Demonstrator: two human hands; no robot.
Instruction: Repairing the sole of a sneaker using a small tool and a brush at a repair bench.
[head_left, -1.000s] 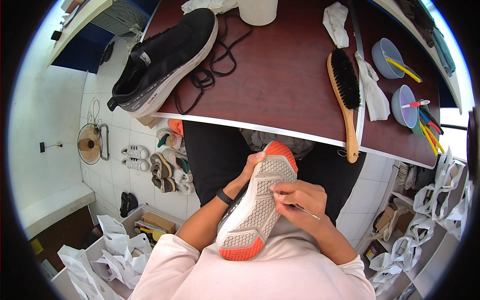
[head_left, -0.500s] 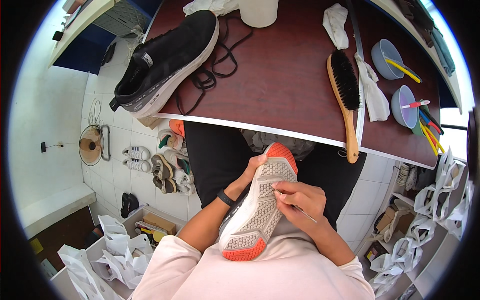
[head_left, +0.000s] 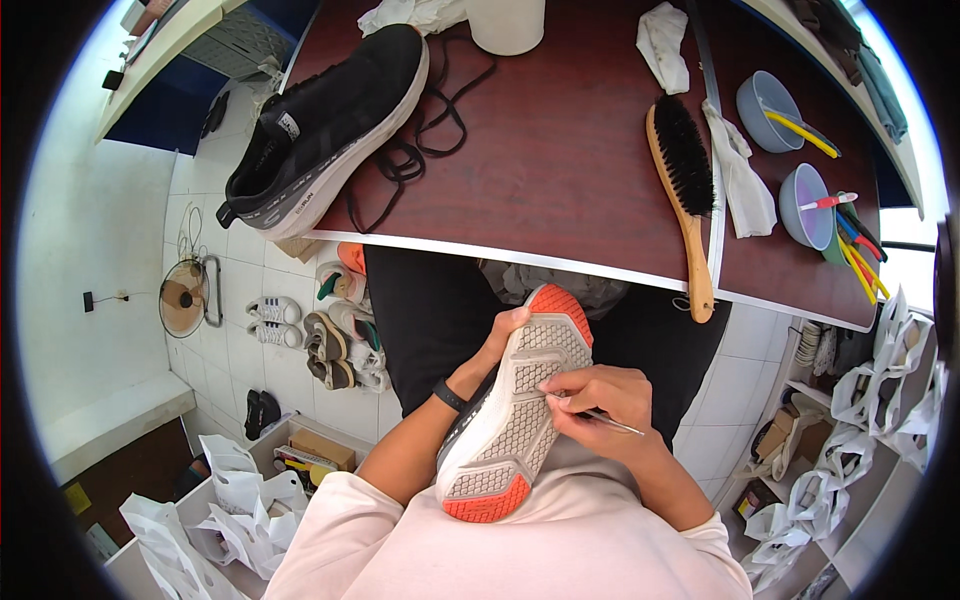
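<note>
A sneaker (head_left: 520, 420) rests sole up on my lap, its grey honeycomb tread facing me, with orange patches at both ends. My left hand (head_left: 503, 335) grips the shoe by its far end, the thumb on the edge of the sole. In my right hand (head_left: 605, 400) is a thin metal pick (head_left: 618, 425), pinched between the fingers; its tip meets the middle of the tread but is hidden by the fingertips. A black sneaker (head_left: 325, 130) stands on the table at the far left, its loose black laces (head_left: 410, 160) lying beside it.
On the dark red table (head_left: 560, 150) lie a wooden brush (head_left: 684, 200) and white cloths (head_left: 740, 175). Two bowls (head_left: 808, 205) with coloured-handled tools stand at the right. Several shoes (head_left: 328, 345) and a fan (head_left: 183, 298) are on the floor at left; white bags (head_left: 235, 500) flank me.
My right hand has shifted slightly left and toward me along the tread, and the pick lies flatter. The view has moved a little; my left hand keeps its hold.
</note>
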